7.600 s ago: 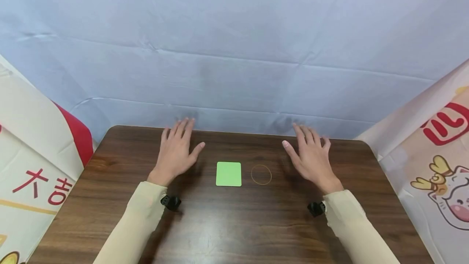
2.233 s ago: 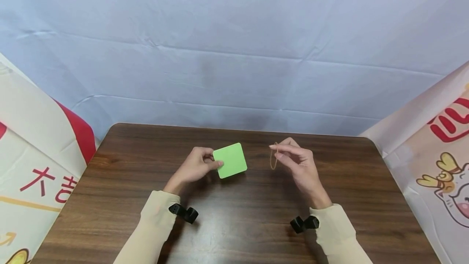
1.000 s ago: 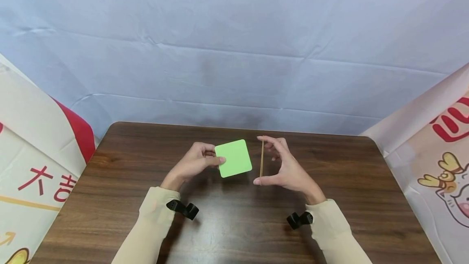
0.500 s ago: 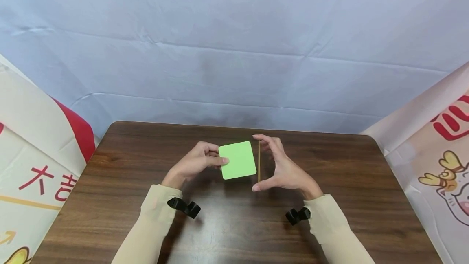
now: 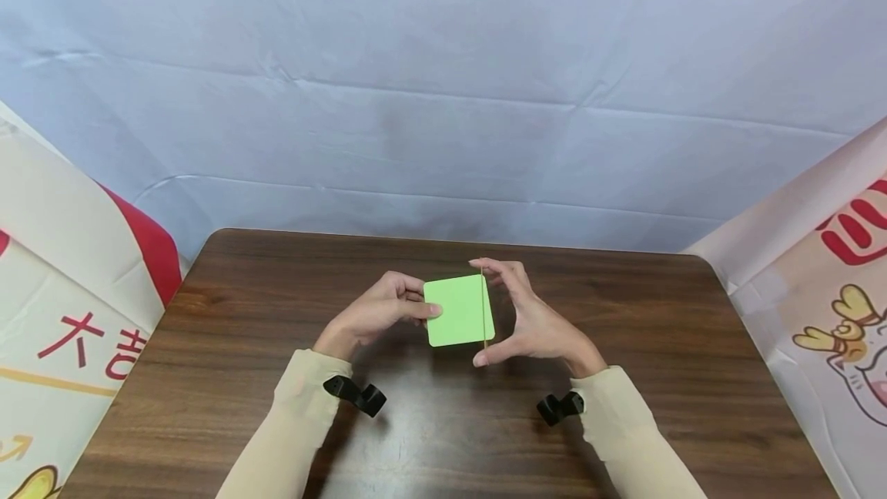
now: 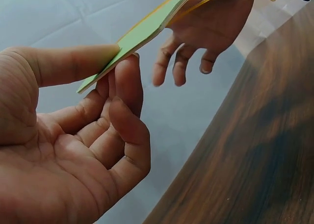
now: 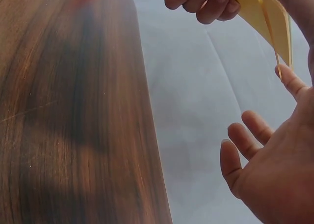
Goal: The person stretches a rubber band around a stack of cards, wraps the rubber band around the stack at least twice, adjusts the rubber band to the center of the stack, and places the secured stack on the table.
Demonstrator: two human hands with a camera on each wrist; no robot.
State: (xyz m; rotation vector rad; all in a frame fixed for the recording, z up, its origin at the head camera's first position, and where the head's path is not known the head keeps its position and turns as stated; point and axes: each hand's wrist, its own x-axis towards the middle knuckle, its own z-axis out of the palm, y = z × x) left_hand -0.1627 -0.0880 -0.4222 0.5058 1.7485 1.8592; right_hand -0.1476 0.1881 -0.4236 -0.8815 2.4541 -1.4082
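Observation:
My left hand [image 5: 377, 310] pinches a thin stack of square, round-cornered green cards [image 5: 453, 310] by its left edge, thumb on top and fingers beneath. Its layered edge shows in the left wrist view, while the right wrist view shows a yellow underside. A thin tan rubber band [image 5: 483, 310] is stretched between the thumb and index finger of my right hand [image 5: 533, 322]. The band spans the right end of the stack, passing across the green face; in the right wrist view a strand also runs along the yellow side. The other right fingers are spread loosely, holding nothing.
Beneath both hands lies a dark wood-grain table [image 5: 443, 437]. A pale cloth backdrop [image 5: 443, 98] rises behind its far edge. Printed cloths hang at the left [image 5: 62, 314] and right [image 5: 831, 314]. Each wrist wears a small black camera.
From lying flat apart, the cards and rubber band were picked up. The right hand spread the band wide, and both hands came together until it passed over the stack's right end.

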